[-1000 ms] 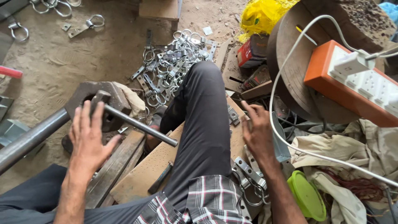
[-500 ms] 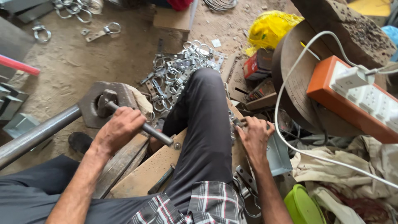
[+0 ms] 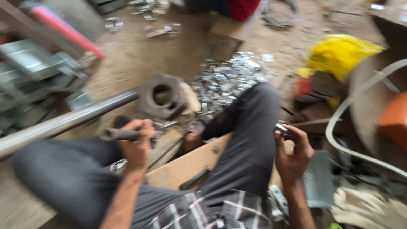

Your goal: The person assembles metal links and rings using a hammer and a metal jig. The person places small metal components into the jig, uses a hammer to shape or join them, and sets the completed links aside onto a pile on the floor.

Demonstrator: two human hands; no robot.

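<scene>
Lifted since half a second ago, the left hand (image 3: pixel 136 146) now sits left of centre, its grip clenched around a short dark metal rod (image 3: pixel 121 134) held level, clear of the heavy ring-shaped metal block (image 3: pixel 162 96) above it. A long steel pipe (image 3: pixel 63 123) runs from the left edge to that block. At centre right, the right hand (image 3: pixel 292 154) has also risen, fingertips pinching a small shiny metal piece (image 3: pixel 280 128) beside the dark-trousered knee. A pile of metal clamps (image 3: pixel 231 78) lies on the dirt floor (image 3: pixel 140 59) at upper centre; the frame is motion-blurred.
</scene>
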